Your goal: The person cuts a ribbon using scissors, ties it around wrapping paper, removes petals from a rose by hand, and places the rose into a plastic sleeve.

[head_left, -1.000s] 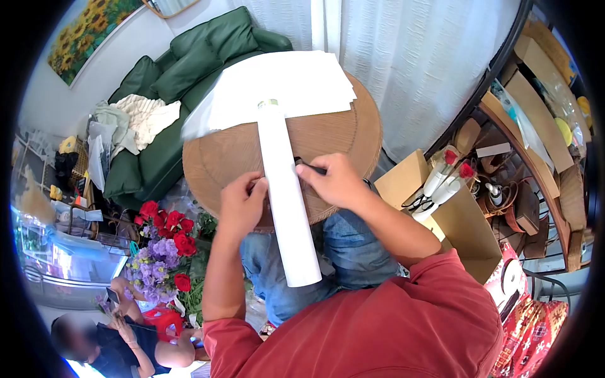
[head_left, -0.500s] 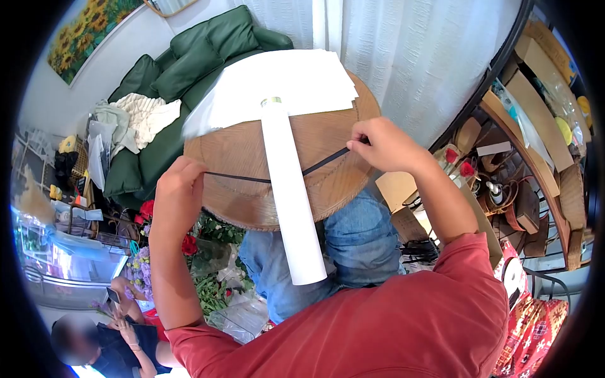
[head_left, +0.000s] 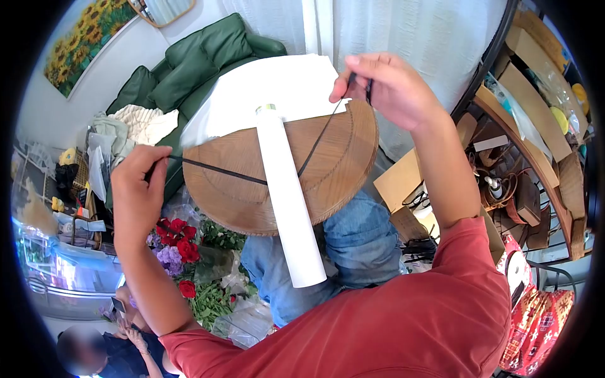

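Observation:
A rolled-up tube of white paper [head_left: 287,201] lies across the round wooden table [head_left: 230,205], its near end sticking out over my knees. A thin black ribbon [head_left: 220,170] passes under the tube and comes out on both sides. My left hand [head_left: 140,183] pinches one end of it, left of the table. Raised above the table's far right side, my right hand [head_left: 394,88] grips the other end, with a short piece of ribbon showing between the fingers. Flat white sheets [head_left: 271,82] lie behind the tube.
A green sofa [head_left: 208,47] stands behind the table. Red roses [head_left: 179,236] and cut greenery [head_left: 217,302] lie at lower left, near a person [head_left: 129,346] with a phone. On the right are a cardboard box [head_left: 400,179] and a cluttered shelf [head_left: 535,138].
My hands have moved apart, the left outward to the left and the right up and away. The ribbon's right side now rises steeply from the tube, and more of the roses shows.

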Action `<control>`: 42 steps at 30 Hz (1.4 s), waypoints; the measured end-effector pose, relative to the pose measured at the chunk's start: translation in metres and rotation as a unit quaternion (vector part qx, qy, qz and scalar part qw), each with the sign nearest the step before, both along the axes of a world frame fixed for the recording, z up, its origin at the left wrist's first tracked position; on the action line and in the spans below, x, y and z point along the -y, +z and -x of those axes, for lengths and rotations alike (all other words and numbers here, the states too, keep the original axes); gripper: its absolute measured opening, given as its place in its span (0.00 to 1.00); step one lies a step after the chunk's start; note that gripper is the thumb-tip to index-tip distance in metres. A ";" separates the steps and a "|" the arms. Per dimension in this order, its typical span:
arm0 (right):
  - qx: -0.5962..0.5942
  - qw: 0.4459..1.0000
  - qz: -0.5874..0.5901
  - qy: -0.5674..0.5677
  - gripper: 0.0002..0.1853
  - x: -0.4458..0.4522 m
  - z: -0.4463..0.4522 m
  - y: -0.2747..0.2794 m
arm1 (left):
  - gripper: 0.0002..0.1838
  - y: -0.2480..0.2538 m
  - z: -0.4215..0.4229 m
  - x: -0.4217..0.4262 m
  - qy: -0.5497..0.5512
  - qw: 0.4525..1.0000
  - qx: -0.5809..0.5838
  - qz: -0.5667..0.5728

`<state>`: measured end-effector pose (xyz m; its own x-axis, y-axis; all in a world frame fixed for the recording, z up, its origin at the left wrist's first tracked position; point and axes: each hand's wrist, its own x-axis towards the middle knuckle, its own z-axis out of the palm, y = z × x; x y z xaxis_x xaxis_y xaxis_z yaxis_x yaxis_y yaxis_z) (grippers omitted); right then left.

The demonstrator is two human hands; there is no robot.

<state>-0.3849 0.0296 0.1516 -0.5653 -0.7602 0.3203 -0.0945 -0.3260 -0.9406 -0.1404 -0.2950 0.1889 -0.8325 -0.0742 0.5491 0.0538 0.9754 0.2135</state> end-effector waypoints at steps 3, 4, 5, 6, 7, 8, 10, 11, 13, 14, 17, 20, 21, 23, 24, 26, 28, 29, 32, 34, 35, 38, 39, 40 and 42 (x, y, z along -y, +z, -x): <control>-0.024 0.994 0.047 0.095 0.25 0.009 0.014 0.005 | 0.07 0.023 0.007 -0.007 -0.054 0.998 -0.012 0.008; 0.006 0.987 0.079 0.142 0.28 0.016 0.007 0.014 | 0.08 0.032 0.010 -0.015 -0.090 0.996 -0.020 0.015; 0.035 0.975 0.110 0.190 0.31 0.024 0.002 0.021 | 0.08 0.041 0.014 -0.021 -0.125 0.992 -0.029 0.022; -0.016 0.969 0.108 0.223 0.34 0.034 0.006 0.024 | 0.08 0.049 0.018 -0.027 -0.153 0.987 -0.036 0.031; -0.019 0.968 0.108 0.224 0.34 0.041 0.002 0.029 | 0.08 0.058 0.022 -0.034 -0.152 0.987 -0.039 0.032; 0.002 0.970 0.121 0.212 0.31 0.049 -0.004 0.034 | 0.09 0.066 0.025 -0.042 -0.172 0.984 -0.043 0.034; 0.009 0.972 0.148 0.182 0.23 0.061 -0.011 0.041 | 0.09 0.072 0.034 -0.049 -0.199 0.979 -0.048 -0.002; 0.006 0.972 0.148 0.184 0.23 0.064 -0.014 0.044 | 0.09 0.076 0.037 -0.051 -0.198 0.979 -0.051 -0.001; -0.115 0.987 0.094 0.055 0.18 0.069 -0.022 0.049 | 0.09 0.086 0.042 -0.057 -0.216 0.973 -0.059 0.052; -0.163 0.982 0.093 0.026 0.16 0.071 -0.030 0.051 | 0.09 0.091 0.043 -0.058 -0.215 0.973 -0.060 0.052; -0.179 0.981 0.078 0.014 0.15 0.090 -0.046 0.044 | 0.08 0.101 0.049 -0.062 -0.217 0.971 -0.031 0.096; -0.232 0.972 0.024 -0.012 0.12 0.098 -0.055 0.050 | 0.09 0.104 0.062 -0.067 -0.231 0.968 -0.043 0.085; -0.226 0.974 0.001 -0.007 0.11 0.098 -0.060 0.053 | 0.10 0.102 0.070 -0.065 -0.249 0.963 -0.062 0.081; -0.213 0.977 0.014 -0.013 0.12 0.101 -0.062 0.054 | 0.12 0.098 0.080 -0.061 -0.266 0.957 -0.083 0.078; -0.208 0.978 0.022 -0.017 0.14 0.103 -0.059 0.053 | 0.15 0.096 0.083 -0.058 -0.218 0.955 -0.164 0.114; -0.198 0.979 0.047 -0.024 0.18 0.106 -0.051 0.050 | 0.23 0.086 0.086 -0.045 -0.115 0.949 -0.239 0.171; -0.176 0.983 0.049 -0.026 0.19 0.105 -0.048 0.052 | 0.20 0.077 0.077 -0.054 -0.069 0.981 -0.181 0.029; -0.155 0.986 0.049 -0.024 0.19 0.104 -0.047 0.053 | 0.17 0.072 0.073 -0.057 -0.018 0.986 -0.116 -0.115; -0.158 0.986 0.040 -0.025 0.20 0.104 -0.046 0.056 | 0.15 0.054 0.074 -0.054 -0.138 0.951 -0.026 -0.276; -0.154 0.987 0.043 -0.027 0.20 0.106 -0.046 0.055 | 0.12 0.047 0.075 -0.049 -0.217 0.901 0.037 -0.374; -0.150 0.987 0.048 -0.033 0.20 0.108 -0.046 0.055 | 0.12 0.046 0.073 -0.046 -0.215 0.901 0.037 -0.376; -0.172 0.983 0.038 -0.052 0.20 0.109 -0.041 0.053 | 0.10 0.050 0.071 -0.039 -0.183 0.916 0.049 -0.353; -0.172 0.983 0.038 -0.055 0.20 0.109 -0.040 0.053 | 0.08 0.052 0.068 -0.035 -0.184 0.904 0.073 -0.378; -0.172 0.982 0.039 -0.062 0.20 0.111 -0.039 0.052 | 0.07 0.052 0.066 -0.034 -0.184 0.891 0.096 -0.403; -0.171 0.982 0.040 -0.069 0.20 0.111 -0.040 0.052 | 0.06 0.036 0.066 -0.050 -0.220 0.882 0.053 -0.412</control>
